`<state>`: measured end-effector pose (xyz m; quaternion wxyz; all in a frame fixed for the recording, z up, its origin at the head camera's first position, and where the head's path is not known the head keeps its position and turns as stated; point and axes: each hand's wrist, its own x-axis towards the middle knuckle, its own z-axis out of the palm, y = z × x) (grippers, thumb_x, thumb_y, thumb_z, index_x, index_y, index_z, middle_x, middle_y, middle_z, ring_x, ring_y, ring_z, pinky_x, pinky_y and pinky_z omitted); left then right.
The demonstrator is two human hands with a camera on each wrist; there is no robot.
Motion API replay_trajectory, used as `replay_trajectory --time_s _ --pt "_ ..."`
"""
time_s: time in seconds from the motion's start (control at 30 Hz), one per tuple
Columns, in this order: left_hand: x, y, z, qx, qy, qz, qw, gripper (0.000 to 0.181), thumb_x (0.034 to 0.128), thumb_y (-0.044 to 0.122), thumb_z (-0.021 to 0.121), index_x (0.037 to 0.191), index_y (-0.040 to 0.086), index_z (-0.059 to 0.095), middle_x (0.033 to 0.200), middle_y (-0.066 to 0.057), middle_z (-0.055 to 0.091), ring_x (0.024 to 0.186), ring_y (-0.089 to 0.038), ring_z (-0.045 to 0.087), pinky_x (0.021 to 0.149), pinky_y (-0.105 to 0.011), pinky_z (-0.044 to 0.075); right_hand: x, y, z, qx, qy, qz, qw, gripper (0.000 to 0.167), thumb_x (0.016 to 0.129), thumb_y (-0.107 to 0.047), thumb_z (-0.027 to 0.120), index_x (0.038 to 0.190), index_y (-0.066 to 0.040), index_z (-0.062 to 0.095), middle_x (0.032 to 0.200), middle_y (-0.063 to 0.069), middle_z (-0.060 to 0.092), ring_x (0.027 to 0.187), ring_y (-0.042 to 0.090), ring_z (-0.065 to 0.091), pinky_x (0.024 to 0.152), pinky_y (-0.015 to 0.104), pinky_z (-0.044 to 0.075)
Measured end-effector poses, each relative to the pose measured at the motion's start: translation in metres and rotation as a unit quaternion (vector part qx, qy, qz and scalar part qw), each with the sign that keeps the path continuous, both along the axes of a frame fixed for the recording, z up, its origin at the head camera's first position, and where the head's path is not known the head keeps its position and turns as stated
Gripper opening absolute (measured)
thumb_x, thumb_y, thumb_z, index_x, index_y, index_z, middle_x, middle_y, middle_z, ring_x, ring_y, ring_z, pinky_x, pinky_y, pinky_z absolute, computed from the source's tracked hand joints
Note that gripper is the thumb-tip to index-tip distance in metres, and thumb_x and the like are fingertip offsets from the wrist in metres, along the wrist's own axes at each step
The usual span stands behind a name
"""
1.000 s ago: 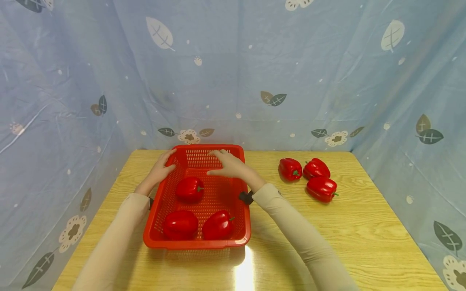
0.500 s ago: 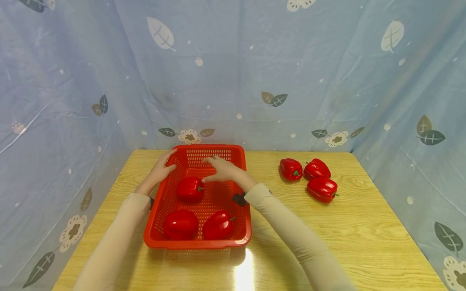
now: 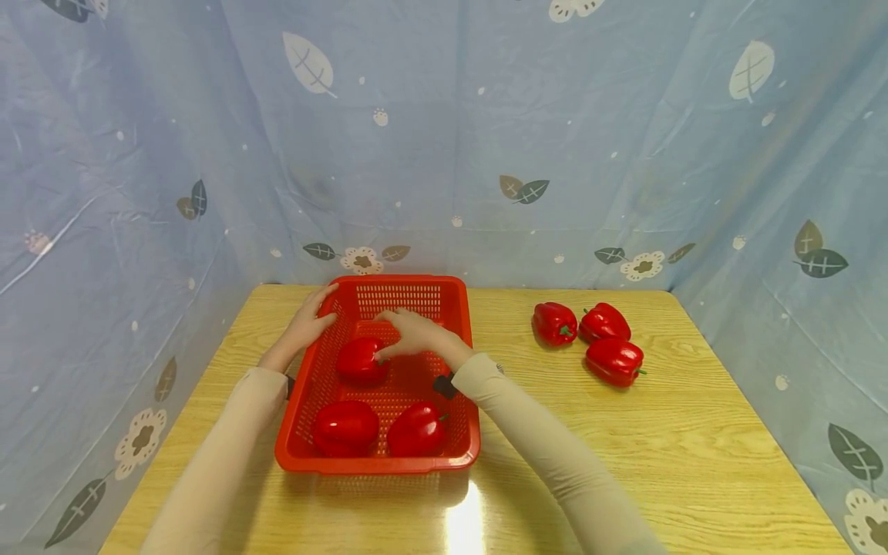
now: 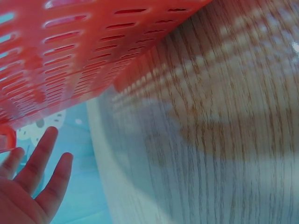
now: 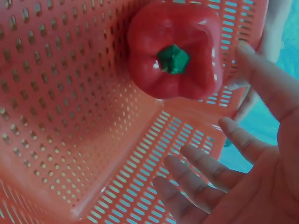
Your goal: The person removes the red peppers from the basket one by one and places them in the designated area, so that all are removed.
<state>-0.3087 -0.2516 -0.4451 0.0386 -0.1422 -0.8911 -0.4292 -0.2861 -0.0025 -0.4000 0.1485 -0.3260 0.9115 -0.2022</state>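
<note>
A red plastic basket [image 3: 378, 465] with slotted walls stands on the table. Inside it lie three red bell peppers: one bell pepper [image 3: 361, 362] further back, another bell pepper [image 3: 345, 428] at front left and a third bell pepper [image 3: 417, 428] at front right. My right hand [image 3: 416, 337] is over the basket with its fingers spread, its thumb beside the back pepper's stem end. The right wrist view shows that pepper's green stem [image 5: 173, 59] and nothing in the palm. At the basket's left rim is my left hand [image 3: 305, 327], its fingers extended along the outside in the left wrist view.
Three more red peppers lie on the table's right side: one pepper [image 3: 554, 324] stands apart, while another pepper [image 3: 605, 323] touches the front pepper [image 3: 614, 361]. A blue patterned curtain [image 3: 444, 139] hangs behind and beside the wooden table [image 3: 555, 455].
My right hand has moved left and slightly toward me over the basket, to the back pepper. The left hand, basket and peppers have stayed in place.
</note>
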Motion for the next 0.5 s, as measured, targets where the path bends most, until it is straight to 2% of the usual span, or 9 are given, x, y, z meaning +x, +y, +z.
replay_trajectory --time_s 0.13,0.5 --pt "-0.0006 -0.0001 -0.0005 -0.001 0.003 0.000 1.0000 0.060 0.0870 0.000 0.049 0.143 -0.001 0.028 0.148 -0.028 0.018 0.135 -0.045 0.019 0.106 -0.060 0.020 -0.0003 -0.0023 -0.0051 -0.001 -0.007 0.009 0.9999 0.072 0.078 -0.044 0.069 0.139 -0.017 0.041 0.142 0.006 0.042 0.135 0.026 0.032 0.107 0.043 0.033" --pt "-0.0009 0.0001 -0.0009 0.000 0.000 0.003 1.0000 0.059 0.0883 0.001 0.047 0.144 0.001 0.027 0.148 -0.028 0.018 0.134 -0.046 0.020 0.105 -0.061 0.021 -0.0007 -0.0104 -0.0092 0.000 -0.013 0.035 0.9993 0.071 0.079 -0.041 0.070 0.139 -0.015 0.041 0.137 0.005 0.048 0.126 0.022 0.041 0.103 0.038 0.037"
